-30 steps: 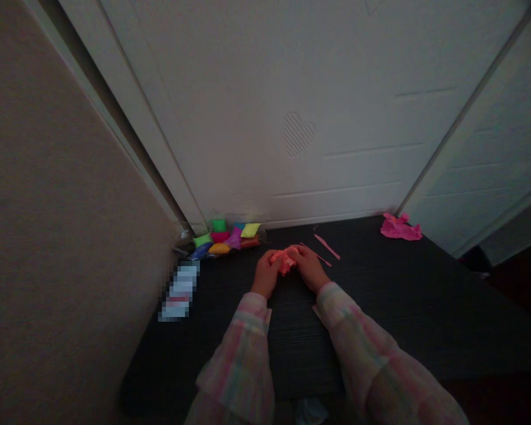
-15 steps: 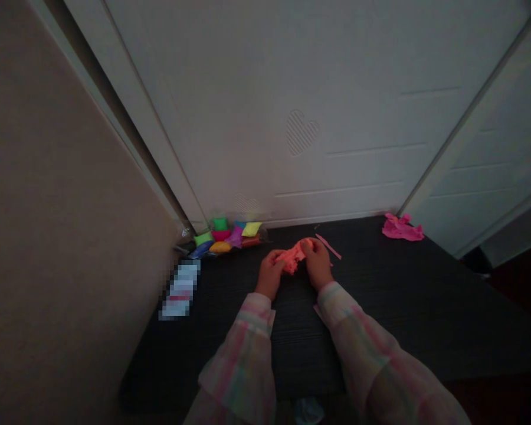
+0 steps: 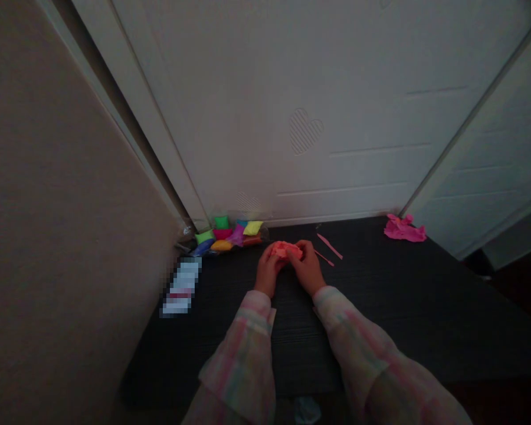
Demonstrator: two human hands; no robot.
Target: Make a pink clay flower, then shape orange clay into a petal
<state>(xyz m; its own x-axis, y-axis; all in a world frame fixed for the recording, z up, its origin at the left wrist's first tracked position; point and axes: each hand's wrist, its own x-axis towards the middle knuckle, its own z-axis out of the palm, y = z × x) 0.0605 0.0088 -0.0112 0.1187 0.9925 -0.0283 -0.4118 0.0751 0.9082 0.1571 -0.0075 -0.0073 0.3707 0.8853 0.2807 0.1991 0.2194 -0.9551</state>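
Note:
A lump of coral-pink modelling clay (image 3: 286, 250) is held between both hands above the dark tabletop. My left hand (image 3: 268, 273) is closed around its left side. From the right, my right hand (image 3: 308, 268) grips the same lump, with the thumb pressed into it. The clay looks soft and uneven, and its underside is hidden by the fingers. Just right of my right hand, two thin pink tools (image 3: 330, 246) lie on the table.
Several coloured clay packets (image 3: 222, 245) in clear plastic lie at the table's back left. A blurred white paper (image 3: 181, 287) rests at the left edge. A flattened bright-pink clay piece (image 3: 405, 228) sits at the back right. A white panelled door (image 3: 345, 112) stands behind the dark table (image 3: 398, 307).
My hands have come closer together, the right one moving left. The clay, stretched and ragged before, is now bunched into a compact lump. More of the thin pink tools shows.

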